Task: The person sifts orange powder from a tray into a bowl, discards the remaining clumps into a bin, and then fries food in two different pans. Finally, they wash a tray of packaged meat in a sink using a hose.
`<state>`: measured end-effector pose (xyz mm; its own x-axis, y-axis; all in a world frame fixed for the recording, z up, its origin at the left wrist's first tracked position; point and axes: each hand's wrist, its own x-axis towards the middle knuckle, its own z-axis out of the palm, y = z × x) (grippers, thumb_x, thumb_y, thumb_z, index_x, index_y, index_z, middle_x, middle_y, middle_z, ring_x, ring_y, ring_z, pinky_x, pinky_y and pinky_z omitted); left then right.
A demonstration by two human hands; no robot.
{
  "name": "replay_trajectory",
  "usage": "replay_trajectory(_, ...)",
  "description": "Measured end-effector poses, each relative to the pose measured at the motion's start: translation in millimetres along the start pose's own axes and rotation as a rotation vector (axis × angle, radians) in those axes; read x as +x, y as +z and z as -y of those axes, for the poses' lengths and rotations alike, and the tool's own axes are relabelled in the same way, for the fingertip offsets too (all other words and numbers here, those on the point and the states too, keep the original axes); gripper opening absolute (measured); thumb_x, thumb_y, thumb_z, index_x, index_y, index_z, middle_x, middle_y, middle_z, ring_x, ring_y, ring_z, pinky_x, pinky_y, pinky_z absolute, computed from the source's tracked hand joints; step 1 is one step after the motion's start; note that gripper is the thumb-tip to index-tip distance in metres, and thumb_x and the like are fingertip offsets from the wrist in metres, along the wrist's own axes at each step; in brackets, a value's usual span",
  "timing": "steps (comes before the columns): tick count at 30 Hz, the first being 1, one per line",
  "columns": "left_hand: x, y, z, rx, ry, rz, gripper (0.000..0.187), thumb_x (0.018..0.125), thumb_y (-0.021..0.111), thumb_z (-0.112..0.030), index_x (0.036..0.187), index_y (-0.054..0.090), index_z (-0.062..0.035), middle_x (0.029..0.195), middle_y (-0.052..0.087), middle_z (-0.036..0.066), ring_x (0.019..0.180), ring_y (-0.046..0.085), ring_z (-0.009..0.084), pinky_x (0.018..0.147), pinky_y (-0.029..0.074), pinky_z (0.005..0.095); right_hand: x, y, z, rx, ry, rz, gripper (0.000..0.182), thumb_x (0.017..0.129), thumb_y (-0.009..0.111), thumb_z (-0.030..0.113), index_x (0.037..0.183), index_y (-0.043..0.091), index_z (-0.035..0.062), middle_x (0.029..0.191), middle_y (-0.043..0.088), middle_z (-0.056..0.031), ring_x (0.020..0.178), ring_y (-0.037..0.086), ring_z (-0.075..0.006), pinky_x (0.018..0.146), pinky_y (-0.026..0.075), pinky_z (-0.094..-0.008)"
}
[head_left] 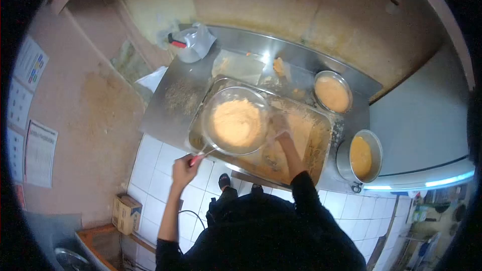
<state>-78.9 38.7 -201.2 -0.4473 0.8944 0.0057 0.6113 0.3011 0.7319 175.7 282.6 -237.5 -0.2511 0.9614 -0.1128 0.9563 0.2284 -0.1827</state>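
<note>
My left hand (185, 171) is closed round the red handle (197, 159) of a round sieve (206, 129). The sieve holds a heap of pale orange crumbly material (237, 123) and is over the left part of a large metal tray (325, 140). My right hand (281, 124), in what looks like a clear glove, is at the sieve's right rim. Motion blurs its fingers, so their pose is unclear. Orange powder (299, 130) covers part of the tray's bottom.
Orange mixture fills a bowl (333, 92) at the back right; a metal pot (345, 163) with orange liquid stands right of the tray. Scissors (356, 187) lie near the front edge. A plastic-wrapped container (193, 45) stands back left. A cardboard box (126, 214) is below left.
</note>
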Motion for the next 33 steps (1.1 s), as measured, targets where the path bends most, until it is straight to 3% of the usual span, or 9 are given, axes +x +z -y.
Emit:
replay_trajectory(10, 35.4, 5.5, 16.2, 0.028, 0.171, 0.179, 0.032, 0.081, 0.060, -0.039, 0.082, 0.068, -0.0083, 0.058, 0.058, 0.016, 0.051, 0.058, 0.0304, 0.049, 0.044, 0.0372, -15.8, 46.3, -40.1, -0.006, 0.299, -0.055, 0.029, 0.081, 0.051, 0.025, 0.098, 0.060, 0.0040, 0.085, 0.064, -0.0157, 0.075, 0.062, -0.0293, 0.066, 0.050, -0.0371)
replay_trajectory(16, 60.2, 36.1, 64.0, 0.016, 0.361, 0.076, 0.035, 0.079, 0.061, -0.045, 0.077, 0.068, -0.0110, 0.056, 0.057, 0.016, 0.048, 0.056, 0.0310, 0.046, 0.043, 0.0384, -54.8, 16.8, -49.5, 0.670, 0.069, -0.357, 0.029, 0.079, 0.053, 0.022, 0.099, 0.058, 0.0019, 0.090, 0.062, -0.0192, 0.084, 0.061, -0.0301, 0.071, 0.049, -0.0384)
replay_trajectory(21, 79.0, -47.6, 15.1, 0.108, 0.183, 0.238, 0.034, 0.080, 0.062, -0.041, 0.075, 0.068, -0.0078, 0.051, 0.055, 0.014, 0.041, 0.053, 0.0233, 0.042, 0.040, 0.0350, -33.5, 49.4, -3.7, 0.196, 0.182, -0.257, 0.027, 0.079, 0.053, 0.015, 0.101, 0.057, 0.0006, 0.093, 0.059, -0.0214, 0.085, 0.059, -0.0275, 0.071, 0.048, -0.0358)
replay_trajectory(23, 90.3, -11.9, 50.6, 0.055, 0.370, 0.201, 0.033, 0.080, 0.061, -0.041, 0.077, 0.068, -0.0085, 0.052, 0.055, 0.015, 0.043, 0.053, 0.0273, 0.043, 0.041, 0.0369, -31.6, 51.9, -6.8, 0.568, 0.181, -0.363, 0.025, 0.079, 0.053, 0.013, 0.101, 0.057, 0.0008, 0.090, 0.059, -0.0199, 0.082, 0.059, -0.0259, 0.069, 0.048, -0.0340)
replay_trajectory(25, 88.6, 17.7, 37.2, 0.106, 0.505, 0.155, 0.033, 0.079, 0.061, -0.042, 0.078, 0.067, -0.0092, 0.052, 0.055, 0.016, 0.044, 0.054, 0.0316, 0.044, 0.041, 0.0387, -42.4, 62.3, -35.7, 0.782, -0.170, -0.584, 0.026, 0.080, 0.052, 0.014, 0.103, 0.056, 0.0011, 0.095, 0.059, -0.0169, 0.083, 0.059, -0.0241, 0.070, 0.048, -0.0335)
replay_trajectory(29, 107.9, 0.7, 91.5, 0.190, 0.298, 0.276, 0.030, 0.078, 0.062, -0.041, 0.084, 0.067, -0.0114, 0.060, 0.058, 0.017, 0.054, 0.058, 0.0344, 0.050, 0.045, 0.0405, -61.6, 40.7, -1.2, 0.293, 0.233, -0.370, 0.026, 0.084, 0.048, 0.020, 0.099, 0.056, 0.0005, 0.099, 0.059, -0.0170, 0.085, 0.059, -0.0248, 0.071, 0.048, -0.0332)
replay_trajectory(30, 103.4, -54.4, 18.0, 0.137, 0.146, 0.347, 0.029, 0.078, 0.063, -0.040, 0.085, 0.066, -0.0119, 0.063, 0.060, 0.016, 0.056, 0.059, 0.0338, 0.051, 0.046, 0.0407, -45.7, 57.2, 15.7, 0.298, 0.285, -0.322, 0.026, 0.084, 0.048, 0.020, 0.098, 0.057, 0.0003, 0.098, 0.060, -0.0172, 0.085, 0.059, -0.0251, 0.071, 0.048, -0.0329)
replay_trajectory(32, 106.2, -36.8, 25.0, 0.156, 0.299, 0.296, 0.029, 0.078, 0.062, -0.040, 0.084, 0.066, -0.0122, 0.063, 0.061, 0.014, 0.056, 0.059, 0.0334, 0.051, 0.046, 0.0407, -31.6, 88.4, -6.0, 0.128, 0.258, -0.365, 0.030, 0.088, 0.044, 0.024, 0.095, 0.060, -0.0005, 0.089, 0.063, -0.0158, 0.081, 0.060, -0.0250, 0.068, 0.048, -0.0335)
replay_trajectory(33, 107.7, -21.8, 38.8, 0.167, 0.367, 0.271, 0.029, 0.078, 0.062, -0.040, 0.084, 0.066, -0.0124, 0.063, 0.061, 0.014, 0.056, 0.059, 0.0331, 0.051, 0.047, 0.0407, -48.8, 65.4, -11.5, 0.644, 0.160, -0.530, 0.031, 0.088, 0.045, 0.025, 0.094, 0.061, -0.0001, 0.082, 0.062, -0.0141, 0.077, 0.060, -0.0244, 0.065, 0.048, -0.0339)
